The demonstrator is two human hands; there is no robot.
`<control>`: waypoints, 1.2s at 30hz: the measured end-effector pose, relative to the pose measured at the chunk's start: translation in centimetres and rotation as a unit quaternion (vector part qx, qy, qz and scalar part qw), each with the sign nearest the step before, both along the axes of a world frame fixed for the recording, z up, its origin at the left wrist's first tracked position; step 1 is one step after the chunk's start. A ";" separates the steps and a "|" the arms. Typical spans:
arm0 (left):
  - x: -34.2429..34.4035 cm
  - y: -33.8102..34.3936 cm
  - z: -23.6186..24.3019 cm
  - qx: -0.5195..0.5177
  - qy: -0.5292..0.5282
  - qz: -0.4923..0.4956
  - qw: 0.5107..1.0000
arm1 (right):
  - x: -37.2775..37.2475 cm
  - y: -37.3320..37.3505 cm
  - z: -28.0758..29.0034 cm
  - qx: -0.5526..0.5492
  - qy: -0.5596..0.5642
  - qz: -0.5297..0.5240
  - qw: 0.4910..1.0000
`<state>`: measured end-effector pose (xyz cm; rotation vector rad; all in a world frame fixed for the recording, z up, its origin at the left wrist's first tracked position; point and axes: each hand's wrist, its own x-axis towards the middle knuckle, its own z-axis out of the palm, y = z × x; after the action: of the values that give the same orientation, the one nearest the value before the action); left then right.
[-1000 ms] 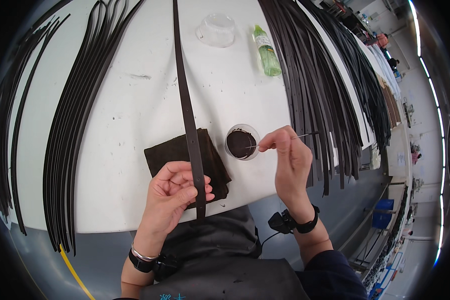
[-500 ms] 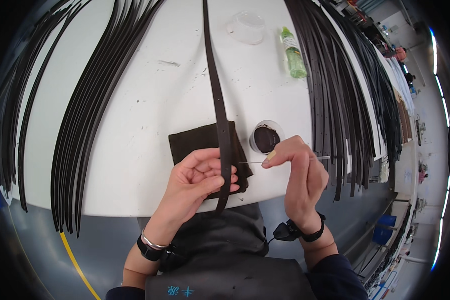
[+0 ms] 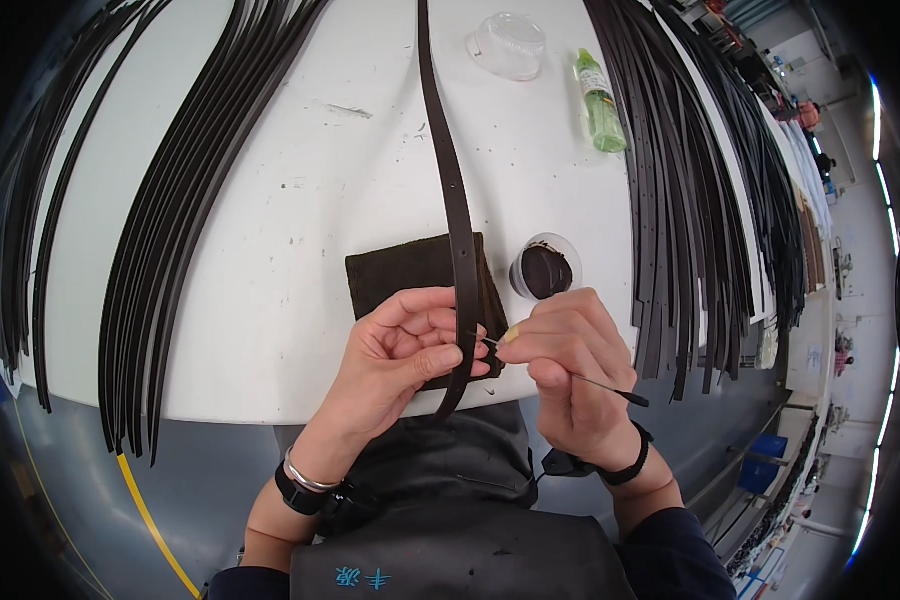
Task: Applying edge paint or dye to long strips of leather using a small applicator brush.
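A long dark leather belt strap (image 3: 451,180) with a row of small holes runs from the far edge toward me. Near its close end my left hand (image 3: 395,350) pinches it between thumb and fingers. My right hand (image 3: 582,365) grips a thin metal rod (image 3: 602,385) with a dark end. The rod's tip meets the strap's right side by a hole; whether it is inside the hole I cannot tell. Under the strap lies a folded dark cloth (image 3: 402,268). Just beyond my right hand stands a clear cup (image 3: 573,252) containing a dark substance.
Bundles of dark straps hang over the white table (image 3: 270,330) on the left (image 3: 195,180) and right (image 3: 675,200). A green bottle (image 3: 602,112) lies at the far right, beside an upturned-looking clear plastic bowl (image 3: 510,45).
My right hand has turned and moved left, bringing the rod's tip from beside the strap to its edge. The rod now slants, its dark end toward me. The view has shifted slightly.
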<state>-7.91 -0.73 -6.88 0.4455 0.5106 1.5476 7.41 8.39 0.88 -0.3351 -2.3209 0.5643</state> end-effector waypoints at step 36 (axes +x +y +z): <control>0.2 -0.1 0.3 -0.032 0.011 0.021 0.999 | 1.4 1.5 1.2 -0.031 0.028 -0.107 0.993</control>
<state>-7.76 -0.81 -6.59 0.4053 0.5881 1.5625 8.82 9.88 2.08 -0.5827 -2.1829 0.5338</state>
